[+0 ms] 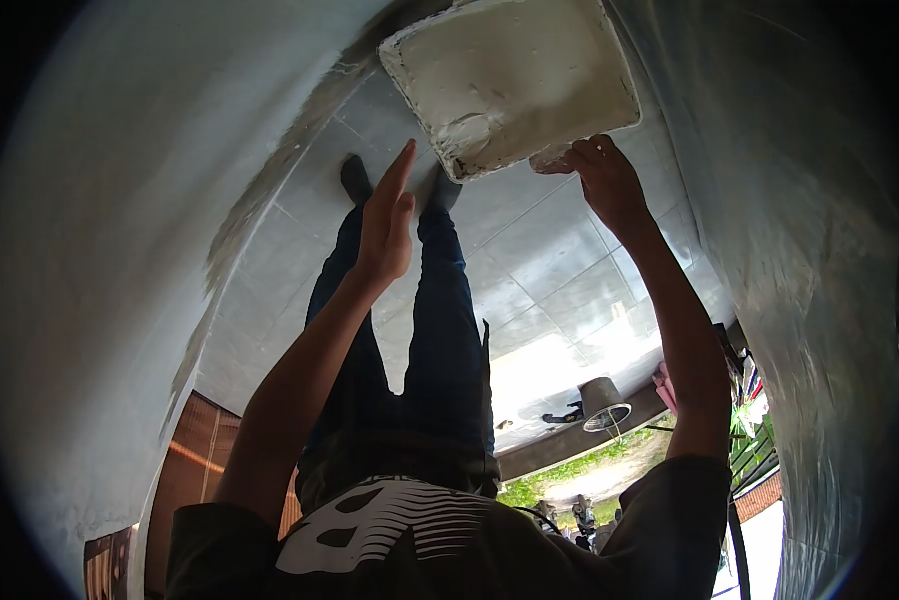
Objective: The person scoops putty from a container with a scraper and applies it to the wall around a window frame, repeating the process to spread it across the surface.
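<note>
A square, shallow pan-like thing smeared with pale wet paste fills the top of the view, its rim crusted. Below its near right edge, the fingers of my right hand are closed on a pale, crusted lump; whether it is joined to the pan is not clear. My left hand is raised edge-on to the left of the pan's lower corner, fingers straight and thumb apart, holding nothing. It appears in front of my legs, apart from the pan.
Smooth grey walls rise close on the left, and a streaked wall on the right. My feet stand on grey floor tiles. Behind me, a bucket sits near the doorway edge, with grass outside.
</note>
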`<state>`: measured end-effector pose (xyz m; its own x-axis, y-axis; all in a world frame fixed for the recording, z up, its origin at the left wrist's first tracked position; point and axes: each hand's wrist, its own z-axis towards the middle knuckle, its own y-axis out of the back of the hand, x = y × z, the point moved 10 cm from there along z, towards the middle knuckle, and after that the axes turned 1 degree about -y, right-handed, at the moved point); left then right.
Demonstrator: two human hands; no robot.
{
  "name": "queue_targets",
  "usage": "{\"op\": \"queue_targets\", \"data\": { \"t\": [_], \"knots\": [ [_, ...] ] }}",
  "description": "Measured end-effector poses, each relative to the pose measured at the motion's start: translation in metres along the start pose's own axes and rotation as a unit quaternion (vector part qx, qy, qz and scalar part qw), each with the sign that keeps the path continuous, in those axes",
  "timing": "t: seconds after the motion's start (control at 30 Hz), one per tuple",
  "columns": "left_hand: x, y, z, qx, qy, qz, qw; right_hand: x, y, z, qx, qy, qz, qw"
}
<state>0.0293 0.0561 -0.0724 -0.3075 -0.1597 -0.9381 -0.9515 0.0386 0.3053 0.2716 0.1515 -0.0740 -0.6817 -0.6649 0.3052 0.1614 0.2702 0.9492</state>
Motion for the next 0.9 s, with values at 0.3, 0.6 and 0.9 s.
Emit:
{"op": "queue_targets", "data": {
  "t": [0.3, 0.6, 0.9],
  "knots": [
    [0.005, 0.006, -0.002, -0.009, -0.001, 0.0, 1.0, -0.001, -0.024, 0.023, 0.063, 0.019, 0.014, 0.998],
    [0.005, 0.005, -0.003, -0.007, -0.003, -0.006, 1.0, 0.009, -0.057, 0.041, 0.146, 0.035, 0.038, 0.988],
    [0.007, 0.016, -0.006, -0.014, -0.015, -0.004, 1.0, 0.0, -0.041, 0.05, 0.053, -0.059, 0.147, 0.986]
  ]
}}
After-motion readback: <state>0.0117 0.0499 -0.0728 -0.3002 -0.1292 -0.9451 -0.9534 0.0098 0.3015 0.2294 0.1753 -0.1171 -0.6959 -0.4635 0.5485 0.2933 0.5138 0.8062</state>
